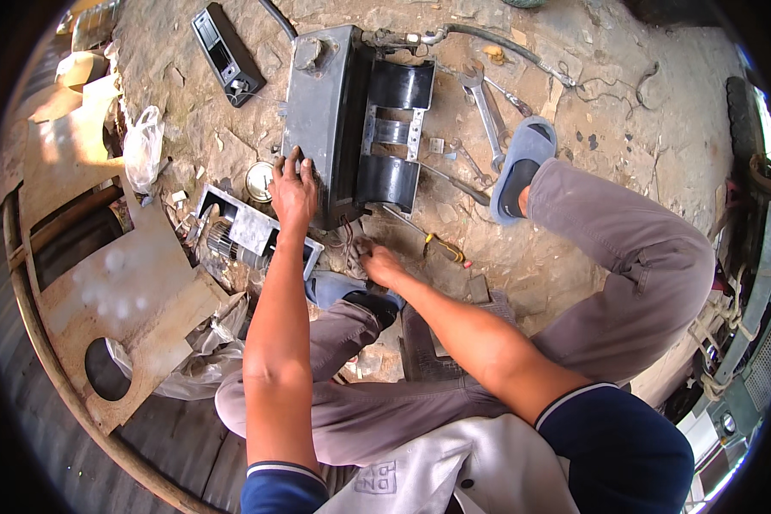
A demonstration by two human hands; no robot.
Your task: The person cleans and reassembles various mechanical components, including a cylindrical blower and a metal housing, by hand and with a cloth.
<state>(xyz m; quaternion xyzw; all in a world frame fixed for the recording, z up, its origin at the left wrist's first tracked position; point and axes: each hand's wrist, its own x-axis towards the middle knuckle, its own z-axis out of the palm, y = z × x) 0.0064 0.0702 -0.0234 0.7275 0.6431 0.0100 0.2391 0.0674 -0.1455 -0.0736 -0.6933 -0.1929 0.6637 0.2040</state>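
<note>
A dark grey metal housing [325,103] with two curved black sections on its right side lies on the dirty ground. My left hand [293,188] rests on its lower left top with the fingers apart. My right hand [379,264] is closed just below the housing, by some wires [348,233] and a greyish object; what it grips is too hidden to name. A silver round gauge [259,182] lies left of the housing. A metal box [250,230] with a finned cylinder sits below the gauge. A yellow-handled screwdriver [444,248] lies right of my right hand.
Wrenches [488,120] and other tools lie right of the housing, near my sandalled foot [518,171]. A black panel [227,51] is at upper left, above a plastic bag [143,150]. Cut sheets [120,283] lie on corrugated metal at left. Vehicle parts [745,360] line the right edge.
</note>
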